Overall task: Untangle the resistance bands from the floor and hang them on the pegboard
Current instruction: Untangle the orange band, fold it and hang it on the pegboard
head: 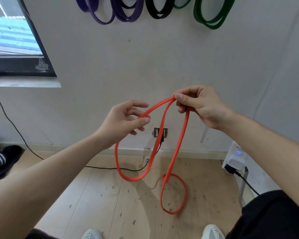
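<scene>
Head view: left hand (123, 121) and right hand (200, 106) raised, each grip pinching the orange band (159, 133).

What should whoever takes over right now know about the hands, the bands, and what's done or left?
Left hand: pinches one strand of the flat orange rubber resistance band.
Right hand: pinches the band's top fold.
The band hangs in loops toward the pale wooden floor, and the lowest loop is crossed over itself.
Done: purple loop bands, black loop band and green loop bands hang on the wall above.
Left: undo the crossing and hang the orange one beside them.
</scene>
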Tool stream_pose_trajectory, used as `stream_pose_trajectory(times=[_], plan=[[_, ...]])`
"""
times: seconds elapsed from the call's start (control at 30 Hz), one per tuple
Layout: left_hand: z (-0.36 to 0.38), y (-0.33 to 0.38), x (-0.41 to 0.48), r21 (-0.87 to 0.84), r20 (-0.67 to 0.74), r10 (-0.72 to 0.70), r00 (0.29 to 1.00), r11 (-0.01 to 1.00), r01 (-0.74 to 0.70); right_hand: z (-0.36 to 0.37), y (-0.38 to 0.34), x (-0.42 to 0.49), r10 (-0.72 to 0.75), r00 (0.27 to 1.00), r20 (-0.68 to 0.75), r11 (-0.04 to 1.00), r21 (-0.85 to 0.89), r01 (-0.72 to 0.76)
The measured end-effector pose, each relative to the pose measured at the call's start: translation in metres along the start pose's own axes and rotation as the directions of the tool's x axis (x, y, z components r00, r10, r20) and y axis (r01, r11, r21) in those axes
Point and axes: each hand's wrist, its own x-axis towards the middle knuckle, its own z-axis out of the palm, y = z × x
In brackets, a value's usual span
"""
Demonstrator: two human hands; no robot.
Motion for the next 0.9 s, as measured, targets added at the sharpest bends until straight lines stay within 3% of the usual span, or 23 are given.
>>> stream_pose_trajectory(times=[0.23, 0.6, 0.73, 0.9], plan=[[0.023, 0.016, 0.001, -0.100, 0.172, -0.013, 0.985, 0.995, 0.030, 0.015, -0.004, -0.008, -0.027, 0.985, 0.168, 1.000, -0.002, 0.028], [0.022, 0.017, 0.003, -0.063, 0.226, -0.014, 0.974, 0.998, 0.029, 0.005, -0.008, -0.010, -0.010, 0.973, 0.229, 0.998, -0.062, 0.025], [0.016, 0.011, 0.003, -0.025, 0.269, -0.056, 0.961, 0.998, 0.065, 0.002, -0.012, -0.009, -0.015, 0.980, 0.198, 1.000, -0.014, 0.018], [0.003, 0.001, 0.002, -0.126, 0.294, -0.111, 0.949, 0.980, 0.154, -0.007, -0.012, -0.006, -0.007, 0.983, 0.182, 0.996, 0.085, -0.008]])
